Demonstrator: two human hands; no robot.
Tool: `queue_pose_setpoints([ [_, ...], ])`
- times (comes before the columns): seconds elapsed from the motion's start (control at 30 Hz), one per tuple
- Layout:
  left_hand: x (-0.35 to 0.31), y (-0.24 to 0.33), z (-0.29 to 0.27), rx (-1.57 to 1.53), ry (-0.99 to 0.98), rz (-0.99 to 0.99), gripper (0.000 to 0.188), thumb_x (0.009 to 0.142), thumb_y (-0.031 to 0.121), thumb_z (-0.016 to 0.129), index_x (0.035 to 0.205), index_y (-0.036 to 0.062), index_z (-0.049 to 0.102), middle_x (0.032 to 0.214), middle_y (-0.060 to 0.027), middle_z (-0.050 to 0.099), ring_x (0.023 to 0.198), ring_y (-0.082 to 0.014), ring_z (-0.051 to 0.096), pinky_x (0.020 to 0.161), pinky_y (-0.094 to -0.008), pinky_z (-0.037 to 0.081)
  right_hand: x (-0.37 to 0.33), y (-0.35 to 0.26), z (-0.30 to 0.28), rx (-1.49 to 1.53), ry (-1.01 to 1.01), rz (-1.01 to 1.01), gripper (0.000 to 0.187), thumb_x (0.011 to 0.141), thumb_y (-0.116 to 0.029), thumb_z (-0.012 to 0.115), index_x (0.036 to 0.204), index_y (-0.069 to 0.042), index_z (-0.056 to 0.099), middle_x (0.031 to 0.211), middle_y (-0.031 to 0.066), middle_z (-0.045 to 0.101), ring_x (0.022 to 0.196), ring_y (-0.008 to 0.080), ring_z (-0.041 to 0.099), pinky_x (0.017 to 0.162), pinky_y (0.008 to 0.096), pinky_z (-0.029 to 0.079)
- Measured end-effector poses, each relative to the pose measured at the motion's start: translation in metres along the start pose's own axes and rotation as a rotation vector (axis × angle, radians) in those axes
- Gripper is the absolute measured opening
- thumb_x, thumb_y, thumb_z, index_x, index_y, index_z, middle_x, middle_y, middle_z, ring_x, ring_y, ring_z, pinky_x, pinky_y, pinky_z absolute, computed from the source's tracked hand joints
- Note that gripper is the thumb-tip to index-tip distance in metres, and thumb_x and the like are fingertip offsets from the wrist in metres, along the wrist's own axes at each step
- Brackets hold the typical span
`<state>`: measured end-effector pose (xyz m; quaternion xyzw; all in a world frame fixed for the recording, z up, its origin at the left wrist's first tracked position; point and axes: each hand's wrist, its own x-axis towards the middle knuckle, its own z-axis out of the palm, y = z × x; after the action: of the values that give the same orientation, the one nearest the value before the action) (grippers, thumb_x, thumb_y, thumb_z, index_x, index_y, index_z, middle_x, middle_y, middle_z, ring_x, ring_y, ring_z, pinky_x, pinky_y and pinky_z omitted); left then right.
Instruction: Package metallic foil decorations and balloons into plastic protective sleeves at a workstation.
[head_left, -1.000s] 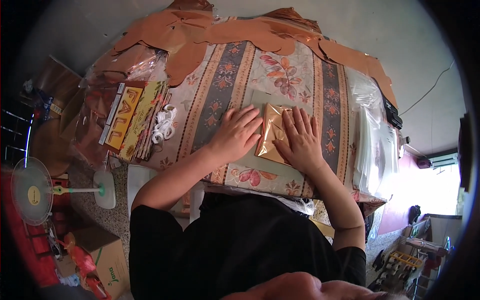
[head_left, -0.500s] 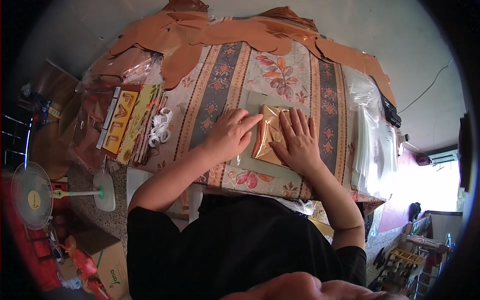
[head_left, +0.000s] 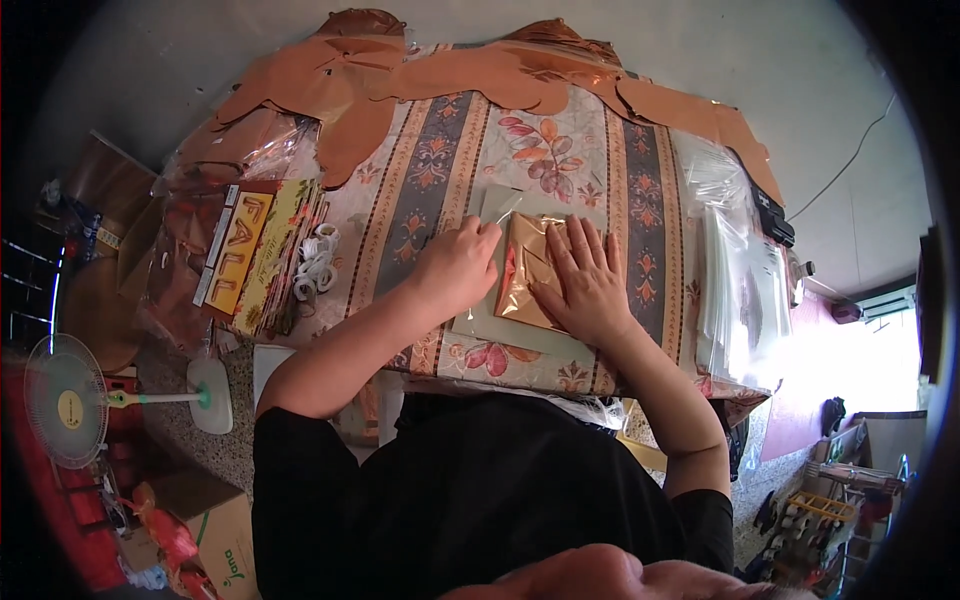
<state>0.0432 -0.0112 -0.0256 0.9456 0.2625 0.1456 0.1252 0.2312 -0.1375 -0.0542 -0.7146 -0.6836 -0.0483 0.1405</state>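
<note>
Under my right hand [head_left: 590, 290] lies a folded piece of shiny gold foil [head_left: 525, 285], with some red showing along its left side. That hand is flat on the foil's right part, fingers spread. My left hand [head_left: 458, 265] is closed, its fingertips pinching the edge of a clear plastic sleeve [head_left: 508, 211] just left of the foil. The sleeve's lower part is hard to make out against the pale grey-green sheet [head_left: 545, 343] beneath everything.
Printed cards [head_left: 255, 255] are stacked on the table's left, beside small rolls of white ribbon [head_left: 318, 262]. Clear plastic sleeves [head_left: 730, 290] are piled on the right. Brown cut-out shapes [head_left: 480, 75] line the far edge of the patterned tablecloth [head_left: 545, 150]. A fan [head_left: 68, 400] stands left.
My left hand has curled from a pointing pose into a pinch, and the sleeve's edge is now raised at its fingertips. My right hand remains flat on the foil.
</note>
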Motion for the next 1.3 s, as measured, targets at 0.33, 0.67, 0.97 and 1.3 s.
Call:
queue_pose_setpoints([
  [0.33, 0.005, 0.019, -0.006, 0.196, 0.021, 0.029, 0.018, 0.078, 0.006, 0.060, 0.092, 0.0013, 0.050, 0.082, -0.0172, 0.060, 0.068, -0.0320, 0.066, 0.061, -0.0399, 0.055, 0.000, 0.000, -0.001, 0.005, 0.001, -0.001, 0.076, 0.089, -0.050, 0.055, 0.150, -0.010, 0.033, 0.151, 0.0233, 0.033, 0.143, 0.0389, 0.026, 0.116, 0.0562, 0.014],
  [0.67, 0.010, 0.025, -0.005, 0.057, 0.173, -0.072, 0.016, 0.079, 0.010, 0.062, 0.084, 0.0021, 0.048, 0.064, -0.0173, 0.062, 0.057, -0.0353, 0.065, 0.051, -0.0441, 0.053, 0.000, 0.000, 0.000, -0.018, 0.006, -0.010, 0.076, 0.089, -0.050, 0.054, 0.149, -0.009, 0.034, 0.151, 0.0231, 0.033, 0.142, 0.0388, 0.027, 0.115, 0.0566, 0.015],
  [0.97, 0.000, 0.035, 0.010, 0.070, 0.106, -0.074, 0.016, 0.082, 0.014, 0.063, 0.081, 0.0037, 0.051, 0.061, -0.0149, 0.062, 0.056, -0.0344, 0.065, 0.051, -0.0445, 0.053, 0.003, -0.009, -0.002, -0.026, -0.048, 0.033, 0.076, 0.090, -0.051, 0.052, 0.151, -0.010, 0.031, 0.154, 0.0220, 0.029, 0.144, 0.0379, 0.024, 0.116, 0.0577, 0.012],
  [1.3, 0.017, -0.015, 0.006, -0.035, 0.157, 0.432, 0.043, 0.085, 0.034, 0.069, 0.114, 0.0052, 0.058, 0.132, -0.0099, 0.051, 0.125, -0.0270, 0.047, 0.101, -0.0403, 0.041, 0.001, -0.007, 0.002, -0.024, -0.033, 0.041, 0.075, 0.090, -0.052, 0.052, 0.149, -0.009, 0.034, 0.152, 0.0226, 0.031, 0.143, 0.0381, 0.025, 0.115, 0.0574, 0.012],
])
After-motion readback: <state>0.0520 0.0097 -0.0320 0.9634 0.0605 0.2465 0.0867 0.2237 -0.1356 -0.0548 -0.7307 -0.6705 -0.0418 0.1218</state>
